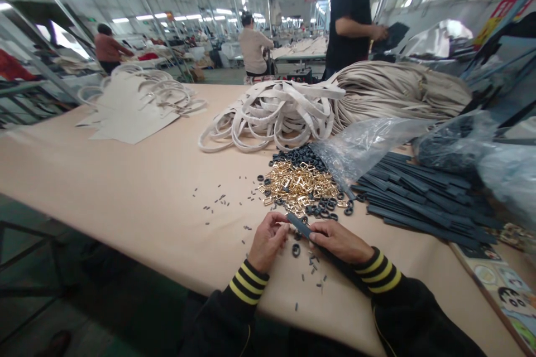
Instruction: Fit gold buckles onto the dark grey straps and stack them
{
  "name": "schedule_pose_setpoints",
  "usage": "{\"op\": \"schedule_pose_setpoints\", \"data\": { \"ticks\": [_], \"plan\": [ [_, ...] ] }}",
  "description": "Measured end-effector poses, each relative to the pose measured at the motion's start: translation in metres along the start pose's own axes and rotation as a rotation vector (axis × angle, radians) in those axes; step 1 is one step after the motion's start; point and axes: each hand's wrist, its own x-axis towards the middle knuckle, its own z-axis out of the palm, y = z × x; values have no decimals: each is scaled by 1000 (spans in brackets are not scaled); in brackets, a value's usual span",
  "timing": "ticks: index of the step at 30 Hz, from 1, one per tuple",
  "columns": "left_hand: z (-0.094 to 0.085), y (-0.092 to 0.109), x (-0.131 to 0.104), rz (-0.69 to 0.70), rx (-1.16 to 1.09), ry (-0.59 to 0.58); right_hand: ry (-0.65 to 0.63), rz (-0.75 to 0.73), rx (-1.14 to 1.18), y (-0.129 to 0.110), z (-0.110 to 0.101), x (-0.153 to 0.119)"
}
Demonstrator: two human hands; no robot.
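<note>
A dark blue-grey strap (300,226) slants across the table's near part, its far end raised toward the metal pieces. My right hand (341,241) grips it from above, thumb and fingers closed around its middle. Beside the strap's far end is my left hand (268,241), its fingers curled and pinched together at the tip. What those fingertips hold, if anything, is too small to tell. Just beyond lies a heap of gold rectangular buckles (299,184), with black rings (324,212) around it. One loose black ring (296,250) lies between my hands, near small dark pieces (313,262).
More dark straps (419,195) lie at right under clear plastic bags (368,142). Pale looped handles (276,114) and a bundle of beige straps (397,89) are piled behind. Beige panels with handles (138,106) lie far left. A person in black (349,17) stands beyond the table.
</note>
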Motion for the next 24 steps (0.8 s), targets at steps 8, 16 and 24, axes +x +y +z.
{"op": "schedule_pose_setpoints", "data": {
  "ticks": [8, 16, 24],
  "plan": [
    [2, 0, -1, -40, 1, -43, -82, 117, 289, -3, 4, -3],
    [2, -1, 0, -32, 28, -31, -23, 232, 682, 1, 21, 1],
    [4, -1, -4, 456, 515, 87, 37, 134, 612, 1, 22, 3]
  ]
}}
